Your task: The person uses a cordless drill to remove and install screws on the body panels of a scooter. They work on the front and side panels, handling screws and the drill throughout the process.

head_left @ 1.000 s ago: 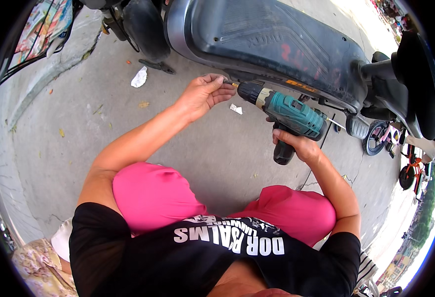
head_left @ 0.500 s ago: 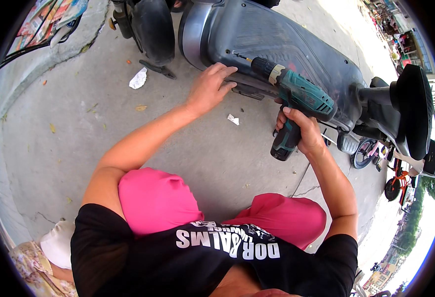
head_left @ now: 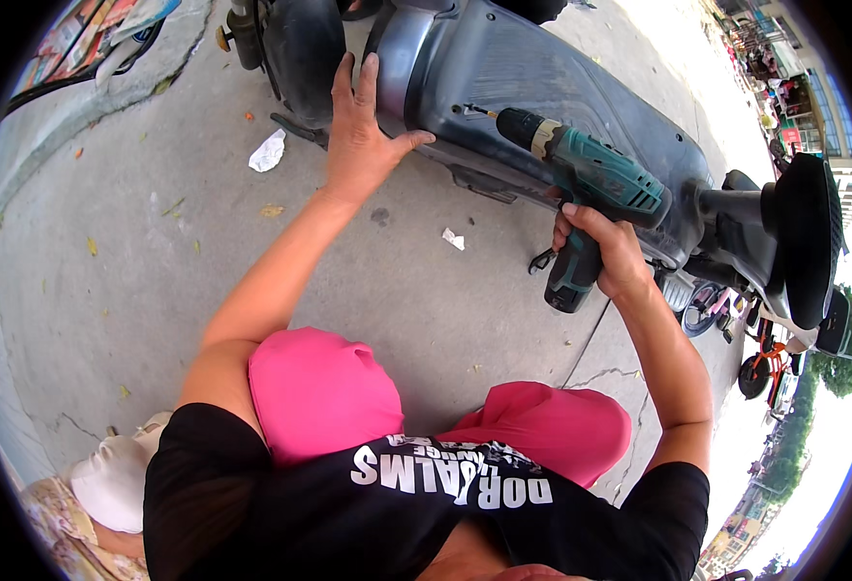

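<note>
My right hand (head_left: 608,247) grips the handle of a teal and black cordless drill (head_left: 600,174), which points left and slightly up. Its bit (head_left: 484,111) is at or very near a small fastener spot on the dark plastic panel (head_left: 542,82) of an electric scooter; contact cannot be made out. My left hand (head_left: 363,136) is open with its fingers spread, beside the panel's left end, its thumb reaching toward the lower edge. The fingertips are by the curved silver-grey trim (head_left: 408,58), next to the scooter's black wheel fender (head_left: 305,58).
White paper scraps (head_left: 268,152) and dry leaves lie on the concrete ground (head_left: 193,232). The scooter's black seat (head_left: 805,242) juts out at right. Another person's patterned clothing (head_left: 62,523) shows at lower left. Parked bikes (head_left: 760,358) stand farther right.
My left hand has moved left and up from the panel's lower edge, spreading its fingers. The drill has shifted slightly right, still in my right hand, its bit at the panel.
</note>
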`<state>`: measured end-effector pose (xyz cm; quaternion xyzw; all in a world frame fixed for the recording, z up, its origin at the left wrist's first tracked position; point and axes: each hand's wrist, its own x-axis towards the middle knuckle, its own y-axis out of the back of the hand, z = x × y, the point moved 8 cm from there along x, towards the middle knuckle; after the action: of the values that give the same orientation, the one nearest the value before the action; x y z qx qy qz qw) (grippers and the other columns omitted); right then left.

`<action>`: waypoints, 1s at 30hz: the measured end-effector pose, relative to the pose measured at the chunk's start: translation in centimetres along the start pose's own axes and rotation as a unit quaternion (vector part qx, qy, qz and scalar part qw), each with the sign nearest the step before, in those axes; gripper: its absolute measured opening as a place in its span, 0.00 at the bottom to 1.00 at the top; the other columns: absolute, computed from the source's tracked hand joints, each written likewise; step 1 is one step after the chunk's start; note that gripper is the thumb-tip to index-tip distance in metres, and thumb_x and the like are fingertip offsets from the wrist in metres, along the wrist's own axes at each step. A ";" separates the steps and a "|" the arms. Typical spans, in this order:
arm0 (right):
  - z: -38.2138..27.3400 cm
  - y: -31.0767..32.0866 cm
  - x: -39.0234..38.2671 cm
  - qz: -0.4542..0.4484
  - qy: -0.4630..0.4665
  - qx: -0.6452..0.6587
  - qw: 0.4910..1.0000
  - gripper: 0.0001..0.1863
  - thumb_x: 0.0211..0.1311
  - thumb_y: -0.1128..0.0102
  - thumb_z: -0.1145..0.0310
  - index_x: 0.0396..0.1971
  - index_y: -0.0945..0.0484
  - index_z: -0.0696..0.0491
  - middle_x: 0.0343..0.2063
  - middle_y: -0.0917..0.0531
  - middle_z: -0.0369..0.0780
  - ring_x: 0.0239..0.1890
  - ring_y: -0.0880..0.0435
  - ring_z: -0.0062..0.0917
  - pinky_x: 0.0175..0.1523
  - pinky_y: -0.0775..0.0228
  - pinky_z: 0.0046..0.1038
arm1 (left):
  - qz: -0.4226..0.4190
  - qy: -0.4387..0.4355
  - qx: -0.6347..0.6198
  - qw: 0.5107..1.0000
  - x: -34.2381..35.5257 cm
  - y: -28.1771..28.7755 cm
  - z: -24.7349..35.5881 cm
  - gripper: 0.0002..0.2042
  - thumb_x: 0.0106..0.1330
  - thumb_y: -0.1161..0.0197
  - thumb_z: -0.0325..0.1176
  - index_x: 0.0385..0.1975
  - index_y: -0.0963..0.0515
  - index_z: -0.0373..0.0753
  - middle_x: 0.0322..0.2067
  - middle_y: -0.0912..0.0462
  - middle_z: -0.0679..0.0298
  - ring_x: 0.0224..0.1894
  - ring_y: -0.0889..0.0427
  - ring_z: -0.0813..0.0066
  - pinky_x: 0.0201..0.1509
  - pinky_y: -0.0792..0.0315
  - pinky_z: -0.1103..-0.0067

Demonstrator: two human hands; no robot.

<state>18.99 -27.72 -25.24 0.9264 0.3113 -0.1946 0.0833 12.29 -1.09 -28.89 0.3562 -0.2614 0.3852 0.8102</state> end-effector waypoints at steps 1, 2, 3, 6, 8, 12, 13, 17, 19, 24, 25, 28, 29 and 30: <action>-0.1 0.0 0.0 0.000 0.002 -0.005 1.000 0.18 0.56 0.42 0.68 0.44 0.26 0.61 0.22 0.26 0.37 0.26 0.25 0.23 0.35 0.31 0.25 | -0.028 0.014 -0.030 0.999 0.1 -0.8 -0.2 0.55 0.35 0.21 0.42 0.67 0.50 0.52 0.60 0.47 0.52 0.59 0.36 0.51 0.60 0.32 0.64; -0.2 0.0 0.0 0.001 0.003 -0.011 1.000 0.19 0.55 0.42 0.68 0.45 0.27 0.62 0.22 0.27 0.37 0.26 0.26 0.23 0.35 0.31 0.26 | -0.032 0.017 -0.026 0.999 0.2 -0.9 -0.3 0.55 0.34 0.20 0.42 0.67 0.49 0.53 0.60 0.46 0.51 0.59 0.36 0.51 0.59 0.32 0.64; -0.4 -0.1 0.0 0.000 0.003 -0.013 1.000 0.18 0.55 0.42 0.68 0.45 0.27 0.62 0.22 0.27 0.37 0.26 0.25 0.23 0.35 0.31 0.26 | -0.036 0.019 -0.022 0.999 0.3 -1.0 -0.4 0.55 0.34 0.20 0.42 0.66 0.48 0.54 0.59 0.46 0.51 0.58 0.36 0.50 0.59 0.32 0.64; -0.8 -0.1 0.0 0.001 -0.003 -0.022 1.000 0.18 0.56 0.42 0.69 0.45 0.26 0.62 0.22 0.26 0.37 0.26 0.25 0.23 0.35 0.31 0.26 | -0.048 0.063 -0.019 0.997 0.0 -1.2 -0.6 0.55 0.32 0.19 0.41 0.66 0.47 0.56 0.58 0.45 0.50 0.58 0.35 0.50 0.58 0.30 0.65; -1.0 0.0 0.1 0.005 -0.010 -0.029 1.000 0.17 0.56 0.42 0.69 0.44 0.26 0.62 0.22 0.26 0.37 0.25 0.25 0.23 0.35 0.30 0.26 | -0.046 0.076 -0.020 0.996 -0.1 -1.2 -0.7 0.55 0.31 0.19 0.40 0.65 0.46 0.57 0.56 0.44 0.50 0.57 0.35 0.51 0.57 0.30 0.65; -1.5 0.1 0.3 0.008 -0.008 -0.068 0.998 0.17 0.56 0.41 0.70 0.44 0.25 0.62 0.22 0.25 0.37 0.25 0.24 0.22 0.34 0.30 0.25 | -0.012 0.047 -0.008 0.999 -0.1 -0.9 -0.5 0.53 0.32 0.20 0.41 0.65 0.45 0.59 0.52 0.43 0.52 0.49 0.31 0.53 0.50 0.26 0.67; -1.7 0.0 0.4 0.006 -0.005 -0.077 0.997 0.17 0.56 0.41 0.70 0.44 0.25 0.62 0.22 0.24 0.37 0.25 0.23 0.22 0.34 0.30 0.25 | 0.001 0.039 0.000 0.999 -0.1 -0.8 -0.3 0.53 0.32 0.20 0.41 0.64 0.44 0.61 0.51 0.42 0.52 0.47 0.29 0.54 0.47 0.24 0.67; -2.6 -0.2 0.6 0.013 -0.005 -0.122 0.992 0.15 0.56 0.41 0.70 0.43 0.25 0.62 0.24 0.23 0.37 0.25 0.23 0.21 0.33 0.29 0.24 | -0.002 0.050 -0.006 0.999 -0.3 -0.9 -0.4 0.52 0.32 0.20 0.40 0.64 0.44 0.62 0.51 0.42 0.53 0.46 0.30 0.55 0.47 0.25 0.67; -3.4 -0.4 0.7 0.008 0.011 -0.158 0.987 0.15 0.56 0.41 0.70 0.42 0.24 0.62 0.25 0.22 0.38 0.24 0.24 0.20 0.32 0.29 0.24 | -0.005 0.055 -0.003 0.998 -0.3 -0.9 -0.2 0.52 0.32 0.20 0.39 0.64 0.43 0.62 0.51 0.43 0.53 0.46 0.30 0.55 0.47 0.25 0.67; -7.3 -2.2 1.1 0.020 0.001 -0.383 0.924 0.16 0.55 0.38 0.69 0.43 0.24 0.58 0.25 0.21 0.37 0.23 0.24 0.18 0.32 0.29 0.23 | -0.040 0.098 -0.025 0.994 -0.4 -1.2 -0.6 0.52 0.34 0.19 0.37 0.64 0.44 0.59 0.52 0.43 0.55 0.53 0.34 0.55 0.54 0.29 0.67; -8.8 -3.2 1.0 0.015 0.017 -0.432 0.902 0.16 0.56 0.38 0.68 0.44 0.24 0.57 0.25 0.21 0.37 0.24 0.24 0.18 0.32 0.29 0.23 | -0.043 0.101 -0.024 0.994 -0.4 -1.2 -0.6 0.52 0.34 0.19 0.37 0.64 0.44 0.59 0.52 0.43 0.55 0.53 0.34 0.55 0.54 0.29 0.66; -11.7 -4.9 2.2 -0.004 0.047 -0.569 0.821 0.16 0.55 0.37 0.66 0.43 0.24 0.55 0.26 0.20 0.36 0.24 0.22 0.18 0.33 0.27 0.22 | -0.029 0.080 -0.019 0.996 -0.4 -1.1 -0.6 0.52 0.33 0.19 0.39 0.64 0.44 0.59 0.52 0.43 0.54 0.53 0.34 0.54 0.54 0.29 0.66; -12.5 -5.6 2.7 -0.027 0.045 -0.592 0.804 0.16 0.55 0.37 0.66 0.43 0.24 0.55 0.26 0.20 0.36 0.24 0.22 0.19 0.33 0.27 0.23 | -0.027 0.078 -0.017 0.996 -0.4 -1.1 -0.6 0.52 0.33 0.19 0.39 0.64 0.43 0.58 0.52 0.43 0.53 0.53 0.34 0.54 0.54 0.29 0.66; -13.0 -6.3 3.1 -0.051 0.043 -0.614 0.787 0.17 0.55 0.37 0.65 0.43 0.23 0.56 0.27 0.19 0.37 0.23 0.22 0.19 0.33 0.27 0.23 | -0.025 0.076 -0.014 0.997 -0.4 -1.0 -0.7 0.52 0.33 0.19 0.39 0.64 0.43 0.58 0.52 0.43 0.53 0.53 0.35 0.53 0.54 0.29 0.66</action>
<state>21.41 -17.42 -14.86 0.6701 0.4153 0.0740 0.6108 12.98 -1.24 -30.00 0.3205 -0.1956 0.3873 0.8420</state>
